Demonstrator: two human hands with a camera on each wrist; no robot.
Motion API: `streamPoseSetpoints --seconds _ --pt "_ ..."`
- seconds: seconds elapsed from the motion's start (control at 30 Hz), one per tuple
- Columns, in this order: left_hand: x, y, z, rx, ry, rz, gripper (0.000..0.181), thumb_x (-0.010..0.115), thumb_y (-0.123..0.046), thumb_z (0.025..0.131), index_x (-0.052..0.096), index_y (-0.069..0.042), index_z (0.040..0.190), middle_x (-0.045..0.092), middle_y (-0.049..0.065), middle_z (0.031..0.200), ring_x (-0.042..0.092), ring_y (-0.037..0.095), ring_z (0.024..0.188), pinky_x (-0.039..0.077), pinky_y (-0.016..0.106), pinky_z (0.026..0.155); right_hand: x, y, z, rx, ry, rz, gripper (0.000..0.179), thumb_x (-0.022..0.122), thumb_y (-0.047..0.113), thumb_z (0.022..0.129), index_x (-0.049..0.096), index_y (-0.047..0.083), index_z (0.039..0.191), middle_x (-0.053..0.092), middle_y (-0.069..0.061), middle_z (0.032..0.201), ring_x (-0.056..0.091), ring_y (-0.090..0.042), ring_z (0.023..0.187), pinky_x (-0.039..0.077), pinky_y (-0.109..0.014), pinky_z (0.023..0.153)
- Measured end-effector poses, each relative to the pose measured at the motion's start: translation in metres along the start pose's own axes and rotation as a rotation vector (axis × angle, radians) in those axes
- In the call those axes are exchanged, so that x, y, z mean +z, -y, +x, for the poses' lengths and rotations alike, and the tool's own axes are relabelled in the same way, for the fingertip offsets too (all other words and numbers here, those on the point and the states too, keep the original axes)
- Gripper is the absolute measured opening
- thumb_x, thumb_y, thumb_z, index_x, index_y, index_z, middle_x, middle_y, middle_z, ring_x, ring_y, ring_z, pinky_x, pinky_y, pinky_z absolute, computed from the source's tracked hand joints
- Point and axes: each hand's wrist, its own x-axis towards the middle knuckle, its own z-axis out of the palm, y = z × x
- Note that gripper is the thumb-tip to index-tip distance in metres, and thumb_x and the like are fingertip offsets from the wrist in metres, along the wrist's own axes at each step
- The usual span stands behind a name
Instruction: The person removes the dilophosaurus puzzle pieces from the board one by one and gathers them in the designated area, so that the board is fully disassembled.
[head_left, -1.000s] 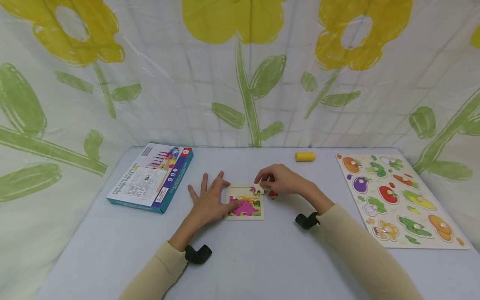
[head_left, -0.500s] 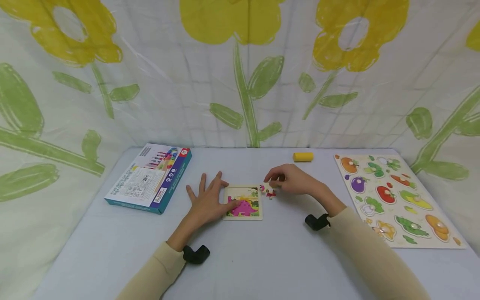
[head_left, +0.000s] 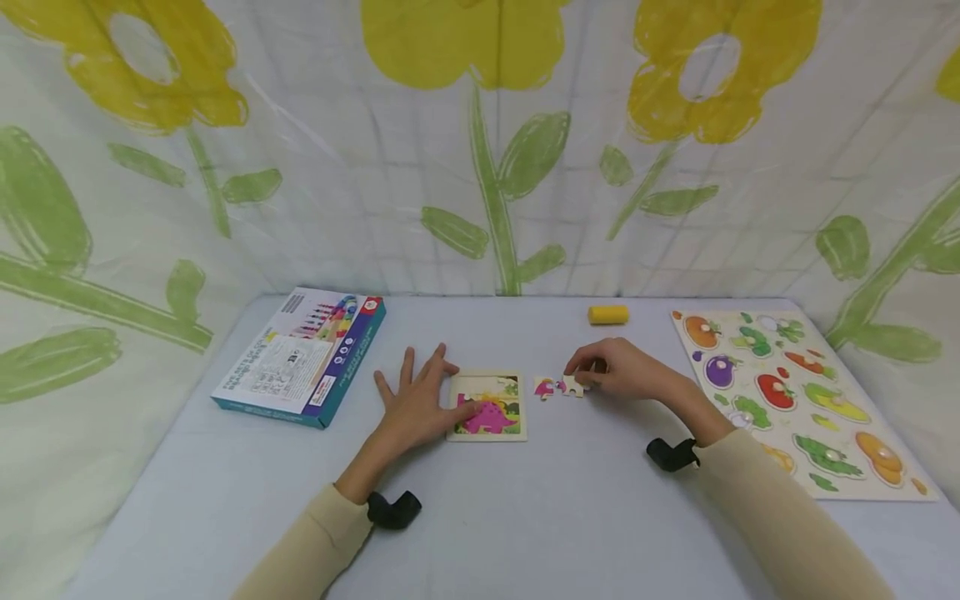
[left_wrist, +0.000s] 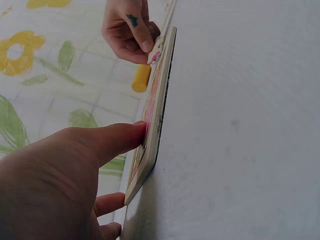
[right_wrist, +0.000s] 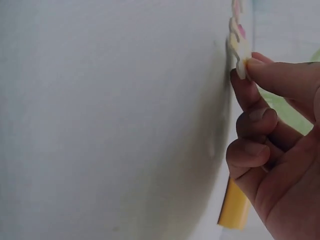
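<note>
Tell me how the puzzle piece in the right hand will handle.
The piece is probably stiff: it shows no clear bend where the right hand pinches it. It looks light, being small and thin. Laid down and pushed, it would likely slide rather than roll, since its shape is flat.

- My sleeves (head_left: 783,508): plain beige
- My puzzle (head_left: 492,420): pink dinosaur, pale frame
- My held piece (head_left: 573,387): cream with pink
- Cylinder (head_left: 608,315): solid yellow
- Backdrop (head_left: 337,183): yellow flowers on white
</note>
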Motion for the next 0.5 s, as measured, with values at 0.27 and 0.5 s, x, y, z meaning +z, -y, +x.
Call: streamPoseSetpoints --seconds 0.27,0.5 --pt "0.0013 0.0001 -0.0005 0.000 0.003 0.002 0.080 0.072 -0.065 0.088 0.052 -0.017 0.149 0.020 0.008 0.180 -0.008 0.047 0.166 -0.021 0.083 0.117 0.0066 -0.0039 -0.0026 -0.004 -0.027 -0.021 0.016 0.069 0.011 0.102 0.079 0.019 0.111 0.074 0.007 0.093 0.058 -0.012 0.076 0.051 -0.023 0.070" --pt "-0.0010 -0.0017 -0.0018 0.001 0.007 -0.010 0.080 0.073 -0.064 0.088 0.053 -0.015 0.149 0.019 0.009 0.180 -0.009 0.048 0.166 -0.022 0.083 0.116 0.0083 -0.0027 -0.0041 -0.002 -0.033 -0.015 0.012 0.074 0.015 0.099 0.079 0.019 0.109 0.072 0.005 0.092 0.057 -0.012 0.076 0.049 -0.023 0.069"
